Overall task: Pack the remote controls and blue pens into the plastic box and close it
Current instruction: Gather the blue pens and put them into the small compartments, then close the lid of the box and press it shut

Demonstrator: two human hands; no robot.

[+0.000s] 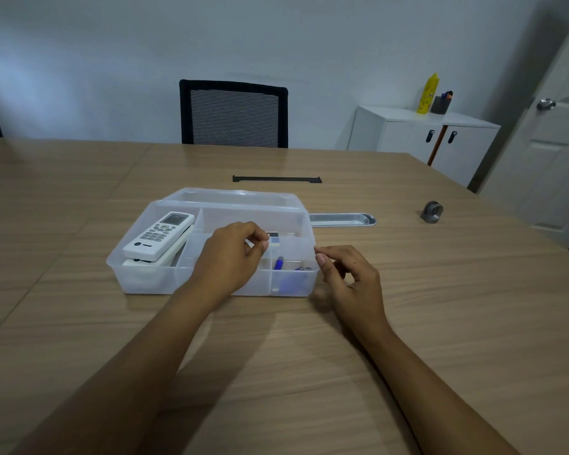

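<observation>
A clear plastic box (pixel 151 284) stands open on the wooden table, its lid (pixel 234 197) tipped back behind it. Two white remote controls (pixel 160 236) lie stacked in the left compartment. A blue pen (pixel 279 262) and another blue item (pixel 301 268) lie in the right front compartment. My left hand (pixel 230 257) hovers over the box's middle, fingers curled, thumb and forefinger pinched near a small dark-and-white item (pixel 273 239); whether it grips that item is unclear. My right hand (pixel 349 274) is at the box's right corner, fingertips pinched, nothing visible in them.
A metal tray (pixel 342 220) lies behind the box on the right. A black strip (pixel 276 179) lies farther back. A small grey object (pixel 432 212) sits at the right. A black chair (pixel 234 114) stands across the table; a white cabinet (pixel 421 139) and door are at right.
</observation>
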